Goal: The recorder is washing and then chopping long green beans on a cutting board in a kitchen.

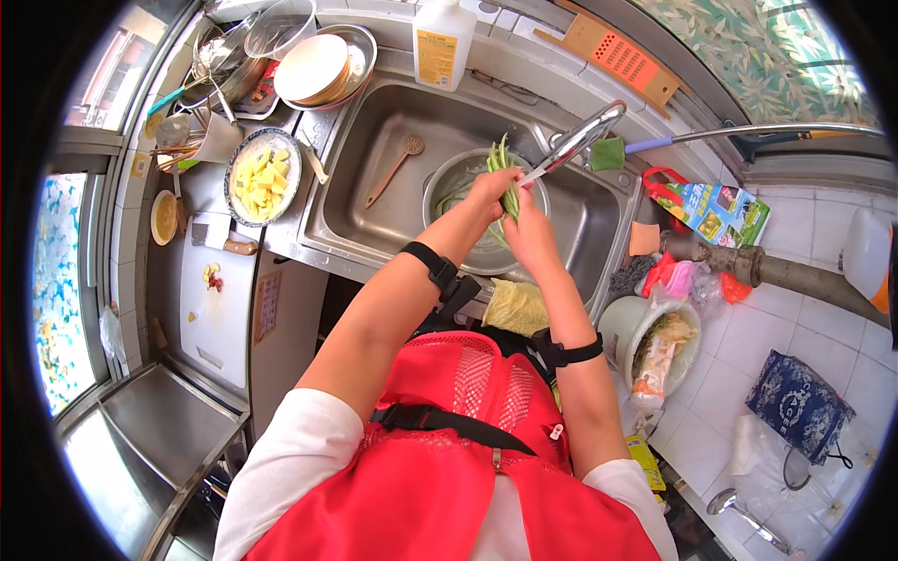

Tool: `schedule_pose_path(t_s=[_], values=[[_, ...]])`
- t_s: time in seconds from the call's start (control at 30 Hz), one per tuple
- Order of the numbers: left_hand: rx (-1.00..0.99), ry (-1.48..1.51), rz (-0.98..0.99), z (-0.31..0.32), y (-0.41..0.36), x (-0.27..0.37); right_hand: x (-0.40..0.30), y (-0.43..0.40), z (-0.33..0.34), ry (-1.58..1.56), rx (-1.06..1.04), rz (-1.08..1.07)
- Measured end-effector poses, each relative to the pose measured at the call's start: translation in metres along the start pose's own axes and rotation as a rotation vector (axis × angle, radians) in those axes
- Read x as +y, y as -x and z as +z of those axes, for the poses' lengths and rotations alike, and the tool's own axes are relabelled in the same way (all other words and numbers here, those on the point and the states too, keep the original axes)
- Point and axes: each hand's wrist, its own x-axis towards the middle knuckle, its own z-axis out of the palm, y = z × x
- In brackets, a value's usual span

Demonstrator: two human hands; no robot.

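Both of my hands grip a bunch of long green vegetables [499, 158], which look like green beans. My left hand [494, 191] is wrapped around the middle of the bunch. Close beside it on the right, my right hand [530, 228] holds the same stalks. They are over a round metal basin [429, 203] standing in the stainless steel sink [351, 189]. More green pieces lie in the basin, partly hidden by my hands. The spout of a chrome faucet [586, 133] reaches down to my hands, with a stream at its tip.
Left of the basin lies a slotted spoon [396, 168]. A plate of cut yellow pieces [263, 179] and a white cutting board [214, 308] with a cleaver [223, 237] are on the left counter. A yellow cloth [517, 306] hangs at the sink's front edge. On the right stands a waste bin [617, 329].
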Motion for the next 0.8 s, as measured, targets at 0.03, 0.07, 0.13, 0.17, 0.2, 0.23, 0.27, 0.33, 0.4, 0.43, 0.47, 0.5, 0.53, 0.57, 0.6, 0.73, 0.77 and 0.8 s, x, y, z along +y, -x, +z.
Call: schedule_pose_path(t_s=[0.03, 0.07, 0.13, 0.17, 0.2, 0.23, 0.27, 0.33, 0.4, 0.43, 0.47, 0.5, 0.53, 0.57, 0.6, 0.73, 0.77, 0.8], values=[[0.074, 0.085, 0.033, -0.001, -0.008, 0.007, -0.006, 0.005, -0.006, 0.008, -0.006, -0.017], [0.149, 0.170, 0.066, -0.003, -0.014, 0.009, -0.010, 0.009, -0.009, 0.007, -0.006, -0.018], [0.119, 0.139, 0.057, 0.014, -0.009, 0.008, -0.009, 0.018, -0.019, 0.011, -0.004, 0.050], [0.095, 0.115, 0.054, 0.023, -0.005, 0.009, -0.010, 0.023, -0.026, 0.008, 0.004, 0.059], [0.077, 0.181, 0.108, 0.004, -0.022, 0.014, -0.017, 0.030, -0.031, -0.002, 0.019, 0.023], [0.122, 0.288, 0.123, -0.007, -0.028, 0.022, -0.017, 0.039, -0.034, -0.013, 0.036, 0.004], [0.163, 0.391, 0.136, -0.017, -0.032, 0.032, -0.015, 0.048, -0.037, -0.013, 0.038, 0.007], [0.291, 0.387, 0.227, -0.038, -0.028, 0.057, -0.008, 0.061, -0.044, -0.055, 0.038, -0.033], [0.272, 0.365, 0.250, -0.060, -0.024, 0.079, 0.011, 0.061, -0.041, -0.114, 0.094, -0.082], [0.271, 0.359, 0.247, -0.064, -0.020, 0.084, 0.021, 0.061, -0.037, -0.173, 0.154, -0.126], [0.206, 0.322, 0.273, -0.068, -0.015, 0.090, 0.030, 0.060, -0.035, -0.176, 0.156, -0.123], [0.141, 0.285, 0.305, -0.069, -0.009, 0.098, 0.038, 0.053, -0.033, -0.370, 0.074, 0.033], [0.139, 0.282, 0.302, -0.061, 0.000, 0.103, 0.048, 0.050, -0.031, -0.561, -0.007, 0.196], [0.124, 0.292, 0.367, -0.055, 0.011, 0.109, 0.059, 0.046, -0.028, -0.562, -0.004, 0.197], [0.110, 0.301, 0.433, -0.046, 0.023, 0.115, 0.071, 0.043, -0.023, -0.688, -0.007, 0.210], [0.000, 0.183, 0.475, -0.022, 0.065, 0.132, 0.096, 0.036, -0.001, -0.943, 0.049, 0.287], [0.000, 0.181, 0.475, -0.012, 0.075, 0.134, 0.104, 0.033, 0.003, -0.945, 0.050, 0.288], [-0.037, 0.157, 0.490, -0.006, 0.088, 0.137, 0.113, 0.029, 0.008, -0.901, 0.078, 0.291]])
